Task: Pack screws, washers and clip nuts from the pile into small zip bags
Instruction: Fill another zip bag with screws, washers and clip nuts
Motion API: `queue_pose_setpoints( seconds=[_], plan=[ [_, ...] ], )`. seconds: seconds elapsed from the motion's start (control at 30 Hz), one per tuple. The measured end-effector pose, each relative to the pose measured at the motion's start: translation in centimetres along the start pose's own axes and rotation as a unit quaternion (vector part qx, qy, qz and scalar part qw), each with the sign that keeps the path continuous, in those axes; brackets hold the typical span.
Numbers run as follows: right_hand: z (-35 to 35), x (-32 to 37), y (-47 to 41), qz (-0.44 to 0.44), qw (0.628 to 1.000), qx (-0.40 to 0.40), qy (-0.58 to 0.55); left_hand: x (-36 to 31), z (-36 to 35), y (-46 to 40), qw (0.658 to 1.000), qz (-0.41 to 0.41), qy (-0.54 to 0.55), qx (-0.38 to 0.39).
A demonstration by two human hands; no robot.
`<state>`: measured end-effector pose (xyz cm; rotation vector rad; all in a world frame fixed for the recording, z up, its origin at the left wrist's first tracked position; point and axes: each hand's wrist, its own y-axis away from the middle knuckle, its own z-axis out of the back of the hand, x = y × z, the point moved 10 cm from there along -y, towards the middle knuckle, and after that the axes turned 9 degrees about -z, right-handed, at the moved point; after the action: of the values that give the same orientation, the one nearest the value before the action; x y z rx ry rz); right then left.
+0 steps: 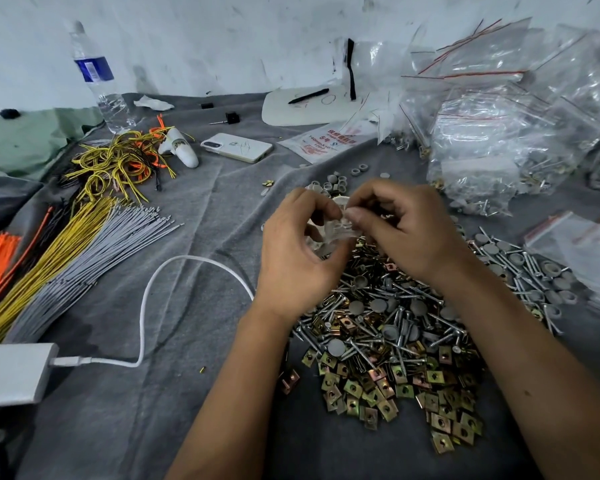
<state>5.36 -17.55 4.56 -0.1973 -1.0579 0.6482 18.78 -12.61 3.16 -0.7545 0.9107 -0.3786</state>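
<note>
Both hands working a small zip bag point(329, 230) above the hardware pile point(395, 334)

The left hand point(295, 251) and right hand point(406, 230) are pinching the bag's mouth with curled fingers, apparently opening or sealing it; which is unclear. Next likely calls for parting the lips to drop in parts. Filled bags point(492, 150) are lying far right on the bench point(187, 393).

head-worn view, angled down, close over table point(153, 410)
</note>
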Motion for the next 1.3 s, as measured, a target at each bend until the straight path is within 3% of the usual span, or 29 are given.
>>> queue_pose_setpoints(
  seconds=[0.1, 0.2, 0.3, 0.4, 0.5, 0.67, 0.77, 0.9, 1.07, 1.3],
  plan=[
    [0.9, 0.6, -0.1, 0.001, 0.995, -0.022, -0.096, -0.1, 0.9, -0.2, 1.000, 0.006, 0.001, -0.029],
    [2.1, -0.3, -0.3, -0.043, 0.986, -0.055, -0.150, 0.2, 2.1, -0.5, 0.994, 0.042, 0.075, -0.071],
    [0.0, -1.7, -0.3, -0.107, 0.986, 0.047, -0.118, 0.1, 3.4, -1.7, 0.967, 0.055, 0.226, -0.104],
    [-2.0, -2.5, 0.3, -0.147, 0.962, 0.124, -0.192, 1.5, 3.8, -3.0, 0.931, 0.103, 0.329, -0.124],
    [-1.5, -2.9, 0.1, -0.153, 0.957, 0.104, -0.222, 4.2, 3.0, -2.4, 0.936, 0.179, 0.275, -0.128],
    [-1.5, -5.0, 0.2, -0.196, 0.949, 0.097, -0.226, 7.3, 2.7, -0.2, 0.901, 0.253, 0.282, -0.213],
    [-0.8, -5.0, -0.1, -0.190, 0.961, 0.065, -0.191, 7.0, 2.2, 0.0, 0.891, 0.248, 0.304, -0.229],
    [0.9, -4.0, -0.6, -0.146, 0.969, -0.015, -0.199, 5.5, 1.1, -0.7, 0.916, 0.217, 0.296, -0.164],
    [2.7, -4.2, -0.5, -0.120, 0.965, -0.100, -0.209, 4.3, 0.3, -1.2, 0.916, 0.191, 0.328, -0.129],
    [3.6, -2.8, -0.4, -0.070, 0.958, -0.111, -0.255, 4.2, 0.4, -1.2, 0.909, 0.181, 0.351, -0.137]
  ],
)
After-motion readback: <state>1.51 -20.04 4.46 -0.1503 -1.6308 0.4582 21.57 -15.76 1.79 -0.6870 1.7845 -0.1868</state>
